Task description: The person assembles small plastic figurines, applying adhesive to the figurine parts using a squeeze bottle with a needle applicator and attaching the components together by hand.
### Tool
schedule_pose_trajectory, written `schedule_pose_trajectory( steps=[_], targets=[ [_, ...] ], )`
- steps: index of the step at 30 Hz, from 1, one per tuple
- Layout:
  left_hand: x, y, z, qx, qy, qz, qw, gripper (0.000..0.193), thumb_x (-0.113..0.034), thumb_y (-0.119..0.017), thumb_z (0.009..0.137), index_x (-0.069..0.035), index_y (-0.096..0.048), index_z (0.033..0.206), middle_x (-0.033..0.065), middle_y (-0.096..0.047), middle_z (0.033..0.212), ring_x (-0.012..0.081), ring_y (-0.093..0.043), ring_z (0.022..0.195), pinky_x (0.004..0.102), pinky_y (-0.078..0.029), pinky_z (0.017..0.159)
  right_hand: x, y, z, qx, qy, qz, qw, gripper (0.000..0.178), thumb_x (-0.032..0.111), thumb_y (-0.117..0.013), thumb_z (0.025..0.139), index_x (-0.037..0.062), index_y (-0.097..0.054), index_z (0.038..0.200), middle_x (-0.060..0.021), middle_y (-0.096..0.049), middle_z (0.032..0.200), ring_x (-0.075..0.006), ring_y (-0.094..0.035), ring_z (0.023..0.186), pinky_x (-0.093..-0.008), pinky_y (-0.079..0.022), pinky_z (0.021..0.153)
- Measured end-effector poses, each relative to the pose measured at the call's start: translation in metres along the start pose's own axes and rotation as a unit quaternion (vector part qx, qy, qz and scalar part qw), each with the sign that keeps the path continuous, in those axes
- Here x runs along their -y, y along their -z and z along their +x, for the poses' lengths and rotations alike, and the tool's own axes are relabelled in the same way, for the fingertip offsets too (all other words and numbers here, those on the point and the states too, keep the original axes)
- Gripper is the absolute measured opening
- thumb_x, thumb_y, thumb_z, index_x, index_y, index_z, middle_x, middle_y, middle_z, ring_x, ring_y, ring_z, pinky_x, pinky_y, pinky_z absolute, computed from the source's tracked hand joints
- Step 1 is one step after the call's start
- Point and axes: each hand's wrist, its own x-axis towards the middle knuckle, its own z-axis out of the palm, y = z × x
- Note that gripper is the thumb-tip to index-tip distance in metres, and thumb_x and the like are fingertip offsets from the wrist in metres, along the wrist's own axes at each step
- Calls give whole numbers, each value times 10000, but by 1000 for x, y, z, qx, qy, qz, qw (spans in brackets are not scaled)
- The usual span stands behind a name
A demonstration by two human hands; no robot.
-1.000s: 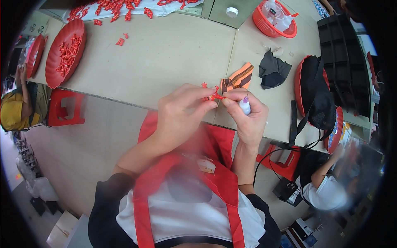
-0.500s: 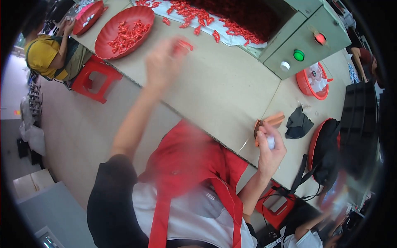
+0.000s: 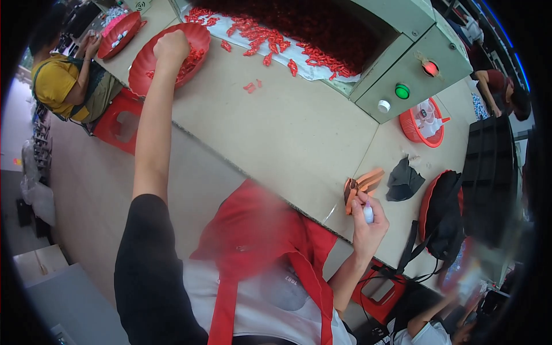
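Observation:
My left hand (image 3: 172, 47) is over the red scalloped bowl (image 3: 198, 34), which holds many small shiny red pieces (image 3: 192, 59). It looks closed like a fist, with the fingertips turned down out of sight, so what they hold is hidden. Lower right, my right hand (image 3: 371, 229) grips a small white bottle (image 3: 368, 214) with a narrow pale purple tip pointing up. Just beyond that hand lie orange and brown strips (image 3: 362, 187) on the table. A couple of loose red pieces (image 3: 251, 87) rest on the tabletop (image 3: 276, 132) between my hands.
A pale green machine (image 3: 397, 75) with green, red and white buttons stands at the back. Red pieces cover a white cloth (image 3: 270, 49) in its opening. To the right are a red basket (image 3: 420, 123), a black cloth (image 3: 405, 179) and a black-and-red bag (image 3: 443, 213). A person in yellow (image 3: 57, 83) sits at left.
My left hand has moved left from over the tabletop, where red pieces showed at its fingers, to the bowl. Loose red pieces now show on the table there. My right hand still grips the bottle.

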Motion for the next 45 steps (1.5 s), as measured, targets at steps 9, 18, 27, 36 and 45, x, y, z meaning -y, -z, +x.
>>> schedule_pose_trajectory(
  steps=[9, 18, 27, 36, 45],
  targets=[
    [-100, -31, -16, -32, -219, -185, 958, 172, -117, -569, 725, -17, -647, 842, 211, -625, 881, 329, -629, 842, 432, -505, 731, -3, -4, -2, 12, -25, 39, 999, 205, 33, -654, 776, -58, -612, 955, -55, -598, 802, -88, -546, 721, -201, -442, 661],
    [-119, -30, -51, -137, -139, -265, 944, 238, -38, -546, 741, 14, -577, 971, 231, -578, 979, 339, -606, 883, 411, -504, 727, -5, 11, -22, -7, -4, 76, 997, 317, -55, -618, 743, -4, -551, 1048, -51, -542, 912, -110, -521, 843, -230, -426, 746],
    [-95, 29, -250, 508, -33, -855, 101, 407, -83, -474, 893, 1, -370, 1277, 175, -531, 1155, 324, -535, 1074, 371, -470, 897, 39, -11, -10, 28, 1, 209, 978, 471, -128, -580, 729, -48, -465, 1179, -141, -535, 1117, -180, -538, 1027, -278, -440, 872],
    [-109, 44, -294, 594, -13, -790, 151, 413, -98, -485, 893, 33, -372, 1268, 201, -521, 1133, 322, -561, 1030, 322, -526, 841, 38, 6, -35, -70, 86, 170, 979, 463, 184, -706, 694, -37, -510, 1050, -103, -527, 885, -146, -570, 624, -211, -440, 532],
    [-115, 54, -304, 550, 40, -814, 185, 367, -58, -502, 872, 39, -437, 1220, 177, -566, 1057, 283, -611, 938, 288, -541, 783, 49, 8, -42, -93, 158, 73, 980, 375, 55, -701, 634, -4, -536, 966, -124, -598, 898, -157, -598, 792, -261, -479, 685]
  ],
)
